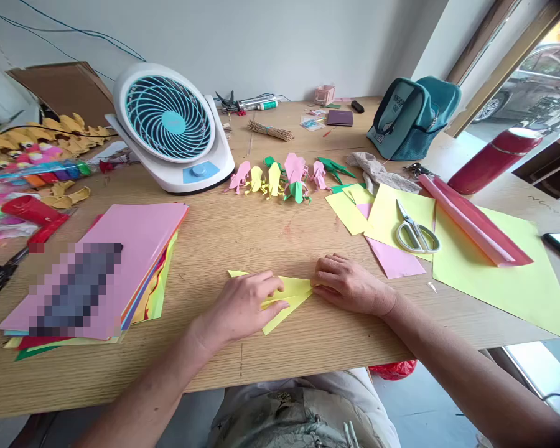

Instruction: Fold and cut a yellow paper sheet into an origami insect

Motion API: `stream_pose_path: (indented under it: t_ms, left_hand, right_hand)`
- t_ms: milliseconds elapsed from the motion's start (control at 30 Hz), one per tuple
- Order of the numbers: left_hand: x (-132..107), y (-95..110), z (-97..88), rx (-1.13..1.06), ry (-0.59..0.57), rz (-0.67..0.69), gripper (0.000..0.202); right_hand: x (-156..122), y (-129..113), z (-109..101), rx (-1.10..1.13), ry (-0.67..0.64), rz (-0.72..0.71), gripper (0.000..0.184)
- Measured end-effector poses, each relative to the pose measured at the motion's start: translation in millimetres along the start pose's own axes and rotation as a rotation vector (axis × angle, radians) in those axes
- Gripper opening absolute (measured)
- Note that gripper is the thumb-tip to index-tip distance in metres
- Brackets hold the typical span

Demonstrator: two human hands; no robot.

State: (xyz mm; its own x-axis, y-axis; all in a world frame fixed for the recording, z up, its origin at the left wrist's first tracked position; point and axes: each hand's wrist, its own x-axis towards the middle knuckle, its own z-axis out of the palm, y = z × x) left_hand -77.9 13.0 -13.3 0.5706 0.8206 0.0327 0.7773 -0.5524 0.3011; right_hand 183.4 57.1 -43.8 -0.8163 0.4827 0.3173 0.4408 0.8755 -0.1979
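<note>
Creasing appears to be the step in hand, with the yellow paper [295,290] laid folded on the table [214,239], near the edge at which the person sits. Clock directions are taken from this paper, with six o'clock toward the person. Its narrow tip is turned to three o'clock, and a long fold line can be seen running toward that tip.

Its nine o'clock side is covered by the left hand [247,302], which is loosely spread, thumb and forefinger parted and rested on the paper. At three o'clock the tip is pinched by the bent fingers of the right hand [348,283]; the exact grip of its thumb is hidden.

For a clean crease, the layers are best pinned flat by the left hand, the tip matched edge to edge, and pressure run along the whole fold from the pinned part outward. If the layers are allowed to slip, a blunt or crooked point is likely to result.

Farther out, paper figures [274,180] are lined up at twelve o'clock. Scissors [417,235] are laid on yellow offcuts at two o'clock, with a big sheet [490,292] spread beyond at three. At nine o'clock coloured paper is stacked [135,236], and at eleven a fan [170,121] is stood.
</note>
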Motion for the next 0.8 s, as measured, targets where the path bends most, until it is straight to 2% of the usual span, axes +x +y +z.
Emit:
stream_pose_path:
  t_ms: [167,300,467,600,800]
  left_hand:
    - [12.2,30.5,-6.9,0.286,-0.109,0.05,0.01]
    - [24.1,45.6,3.6,0.388,-0.156,0.04,0.005]
    - [21.2,47.5,19.8,0.482,-0.137,0.033,0.011]
    - [12.5,42.9,25.2,0.514,-0.079,0.089,0.012]
    - [6.7,42.7,31.3,0.526,0.012,0.08,0.014]
  right_hand:
    - [-0.3,-1.1,3.2,-0.005,0.003,-0.015,0.019]
    - [-1.1,-1.1,3.8,0.015,0.006,-0.02,0.018]
    - [-0.9,-1.4,4.7,0.027,0.002,-0.007,0.017]
    - [-0.7,-1.8,4.6,0.021,-0.001,0.005,0.019]
    - [1.2,-5.7,4.7,0.024,-0.01,-0.012,0.016]
